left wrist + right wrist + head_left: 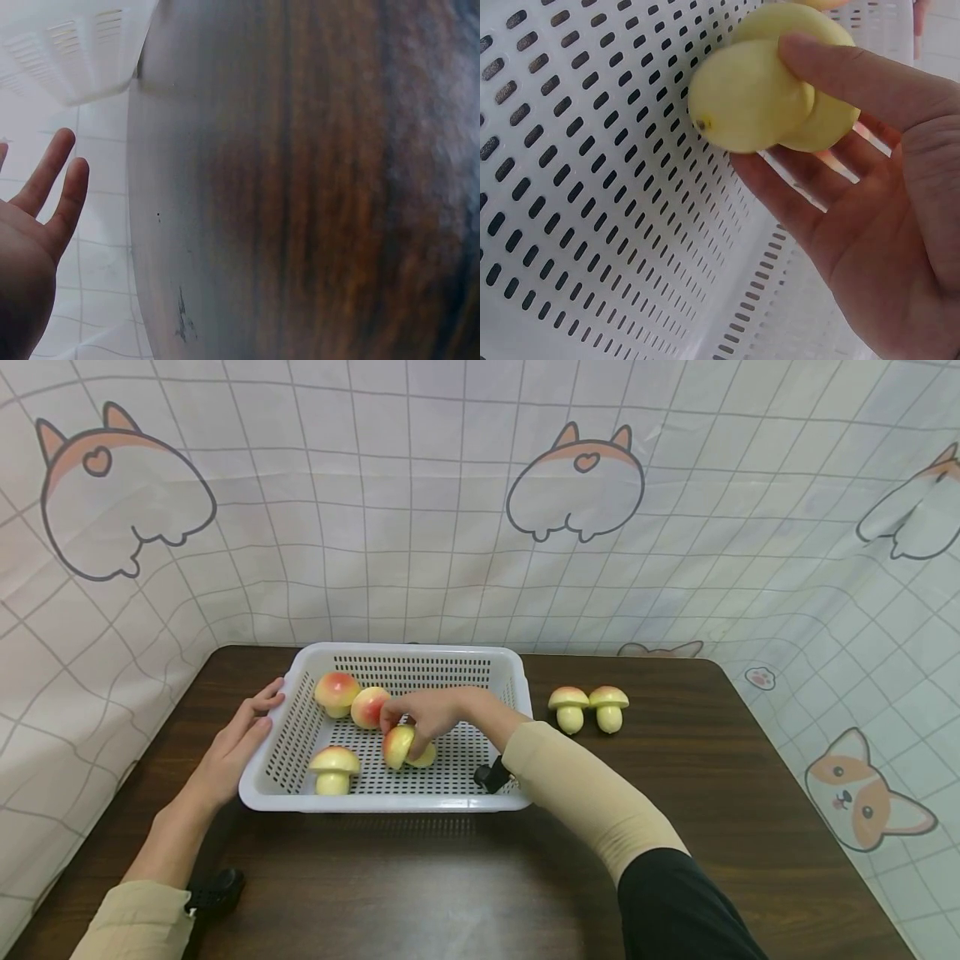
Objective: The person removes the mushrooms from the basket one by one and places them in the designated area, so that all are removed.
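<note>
My right hand (427,714) is inside a white plastic basket (390,803) and grips a toy mushroom (397,746) with a red-and-yellow cap. In the right wrist view the thumb and fingers of the right hand (885,217) pinch this mushroom (746,97), its pale stem pointing away from the palm, over the slotted floor. Fairly straight fingers of my left hand (236,747) touch the basket's left rim; the left wrist view shows the left hand (34,232) only in part. Also in the basket are a front-left mushroom (333,768) standing upright, a back-left mushroom (337,691) and another mushroom (367,707) beside it.
Two more mushrooms, a left one (568,707) and a right one (608,707), lie side by side on the dark wooden table (450,893), right of the basket. A white gridded cloth (420,527) with cartoon dogs hangs behind the table and along its sides.
</note>
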{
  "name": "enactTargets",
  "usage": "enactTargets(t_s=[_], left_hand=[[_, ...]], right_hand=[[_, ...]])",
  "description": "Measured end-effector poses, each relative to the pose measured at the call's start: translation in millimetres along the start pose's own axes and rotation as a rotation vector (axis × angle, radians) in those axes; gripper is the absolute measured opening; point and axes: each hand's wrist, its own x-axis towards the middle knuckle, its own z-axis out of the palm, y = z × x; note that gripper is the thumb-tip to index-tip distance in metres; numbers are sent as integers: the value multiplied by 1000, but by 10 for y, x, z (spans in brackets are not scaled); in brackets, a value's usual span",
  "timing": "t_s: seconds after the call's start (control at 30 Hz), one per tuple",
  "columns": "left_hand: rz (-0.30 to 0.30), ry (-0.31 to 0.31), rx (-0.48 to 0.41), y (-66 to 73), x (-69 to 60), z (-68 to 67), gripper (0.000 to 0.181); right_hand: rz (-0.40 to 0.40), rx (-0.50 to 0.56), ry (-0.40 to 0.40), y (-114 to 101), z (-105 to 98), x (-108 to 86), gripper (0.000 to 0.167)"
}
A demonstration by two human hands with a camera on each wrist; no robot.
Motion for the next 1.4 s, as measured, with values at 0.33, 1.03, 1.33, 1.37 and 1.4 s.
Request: enactTargets(t_s=[0.33, 1.03, 1.33, 1.37, 1.4], left_hand=[[4, 0, -14, 23, 6, -1, 35], [-5, 1, -7, 24, -12, 3, 36], [-2, 9, -2, 29, -1, 13, 37], [-2, 10, 1, 28, -2, 12, 37], [-2, 10, 0, 31, -1, 12, 37]], right_hand=[[-44, 3, -5, -7, 9, 7, 58], [-87, 62, 142, 48, -78, -228, 47], [-82, 97, 206, -31, -175, -402, 45], [-79, 101, 216, -45, -187, -424, 45], [-82, 108, 224, -54, -197, -443, 46]])
